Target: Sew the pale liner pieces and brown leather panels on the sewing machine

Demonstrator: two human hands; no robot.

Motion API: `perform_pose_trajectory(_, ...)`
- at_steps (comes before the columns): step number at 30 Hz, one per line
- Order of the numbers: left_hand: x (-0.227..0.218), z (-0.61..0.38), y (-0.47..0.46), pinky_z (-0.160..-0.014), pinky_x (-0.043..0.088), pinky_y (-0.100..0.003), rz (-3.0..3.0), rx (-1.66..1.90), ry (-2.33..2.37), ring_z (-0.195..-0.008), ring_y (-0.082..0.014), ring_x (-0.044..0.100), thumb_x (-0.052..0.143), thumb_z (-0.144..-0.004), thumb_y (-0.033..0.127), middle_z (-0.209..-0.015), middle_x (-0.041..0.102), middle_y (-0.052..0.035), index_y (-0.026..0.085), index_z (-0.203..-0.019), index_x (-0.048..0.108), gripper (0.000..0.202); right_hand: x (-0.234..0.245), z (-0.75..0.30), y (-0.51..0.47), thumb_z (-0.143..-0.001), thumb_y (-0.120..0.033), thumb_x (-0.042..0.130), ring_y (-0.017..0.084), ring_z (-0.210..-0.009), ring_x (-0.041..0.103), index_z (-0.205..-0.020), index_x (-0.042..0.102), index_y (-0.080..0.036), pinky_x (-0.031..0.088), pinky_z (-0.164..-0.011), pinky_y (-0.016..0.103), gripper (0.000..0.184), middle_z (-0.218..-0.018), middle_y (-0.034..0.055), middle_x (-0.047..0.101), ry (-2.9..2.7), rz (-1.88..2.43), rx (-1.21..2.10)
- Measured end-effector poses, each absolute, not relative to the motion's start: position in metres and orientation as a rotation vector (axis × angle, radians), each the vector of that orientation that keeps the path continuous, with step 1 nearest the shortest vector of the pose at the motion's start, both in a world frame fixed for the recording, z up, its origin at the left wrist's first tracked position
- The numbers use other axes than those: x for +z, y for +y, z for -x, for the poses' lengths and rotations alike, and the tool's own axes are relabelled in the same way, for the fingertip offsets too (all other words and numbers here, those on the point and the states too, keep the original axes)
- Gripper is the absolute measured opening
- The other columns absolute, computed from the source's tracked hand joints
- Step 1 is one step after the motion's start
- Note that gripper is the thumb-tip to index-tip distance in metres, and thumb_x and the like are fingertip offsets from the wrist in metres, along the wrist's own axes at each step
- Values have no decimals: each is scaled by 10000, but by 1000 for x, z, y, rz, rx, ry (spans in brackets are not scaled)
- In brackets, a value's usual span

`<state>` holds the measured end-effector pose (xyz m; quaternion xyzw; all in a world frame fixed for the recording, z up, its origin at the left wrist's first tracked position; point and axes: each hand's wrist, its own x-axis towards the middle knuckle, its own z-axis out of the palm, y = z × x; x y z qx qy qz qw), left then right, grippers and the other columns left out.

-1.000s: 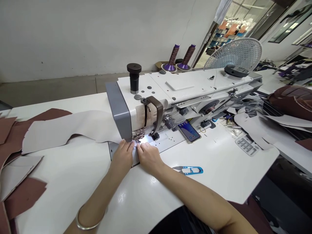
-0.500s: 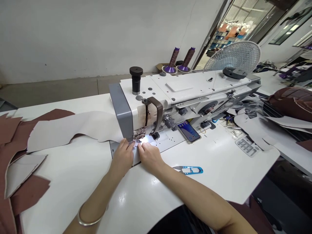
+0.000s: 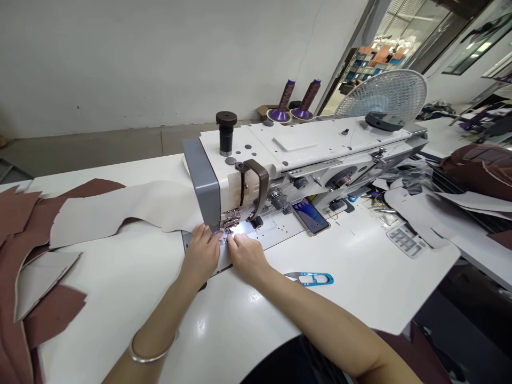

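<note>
Left grip point(image 3: 201, 255), right grip point(image 3: 247, 257), both flat on a pale beige leather strip point(image 3: 120, 213), clench unclear, beside the steel presser foot point(image 3: 231, 218) of a white industrial sewing machine point(image 3: 304, 144), blue thread snips point(image 3: 309, 278) nearby

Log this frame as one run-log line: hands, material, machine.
left hand: on pale leather piece | right hand: on same piece, beside presser foot | sewing machine: needle area lit

Hands point(image 3: 248, 257) at sewing machine point(image 3: 304, 144) (light on)
</note>
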<state>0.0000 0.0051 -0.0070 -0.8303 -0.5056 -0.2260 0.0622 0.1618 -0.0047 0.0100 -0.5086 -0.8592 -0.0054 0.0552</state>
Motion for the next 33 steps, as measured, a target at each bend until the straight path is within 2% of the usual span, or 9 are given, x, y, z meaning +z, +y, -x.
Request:
perform_pose_trajectory(4,-2,10,10,-869,462,-411,2518,-696,-1549,-1029,-260,546,432,-903,315,-987,632,-117,171,-1053,623,282,9,-163,-5,-905,-102,377,165,-751,495,-990,538,-162,273,-546,266,192,-823,61,564,-2592,1565,-6)
perform_pose_trajectory(8,5,16,11,-773,475,-368,2525,-587,-1457,-944,-249,573,446,-900,344,-950,636,-119,157,-1038,616,288,10,-164,-5,-923,-128,375,152,-714,489,-925,541,-180,249,-528,270,174,-795,43,556,-2562,1603,1)
perform_pose_trajectory(11,11,13,5,-732,476,-348,2514,-499,-1385,-873,-230,574,443,-899,274,-939,640,-107,159,-1022,608,236,11,-164,-5,-936,-145,374,151,-707,488,-952,536,-186,244,-526,271,167,-788,34,556,-2538,1613,-6)
perform_pose_trajectory(13,15,10,0,-698,472,-338,2526,-421,-1359,-834,-223,569,427,-877,167,-921,638,-101,160,-984,609,210,11,-165,-5,-935,-147,381,151,-714,489,-984,531,-191,238,-526,268,164,-792,32,558,-2520,1615,-13)
perform_pose_trajectory(17,20,3,-8,-635,455,-329,2593,-341,-1384,-792,-226,556,381,-794,22,-909,622,-109,148,-987,594,314,13,-165,-4,-927,-143,403,142,-707,483,-969,535,-201,219,-519,267,151,-796,27,558,-2507,1625,2)
perform_pose_trajectory(23,12,-2,-6,-638,446,-330,2503,-441,-1422,-757,-213,531,356,-824,33,-873,609,-110,145,-926,605,292,14,-166,-1,-932,-214,447,123,-693,462,-925,580,-239,180,-507,267,136,-788,2,552,-2465,1601,61)
perform_pose_trajectory(28,2,-4,1,-685,454,-327,2444,-771,-1522,-766,-198,509,405,-906,215,-792,573,-74,188,-827,628,239,13,-167,4,-962,-260,408,105,-714,494,-906,629,-270,227,-536,234,229,-818,-15,578,-2354,1613,234)
perform_pose_trajectory(33,-3,-4,2,-698,452,-297,2528,-937,-1540,-767,-178,509,379,-910,175,-793,590,-52,197,-970,631,260,19,-164,10,-938,-247,442,112,-765,555,-898,630,-251,291,-584,221,193,-863,-20,640,-2211,1695,387)
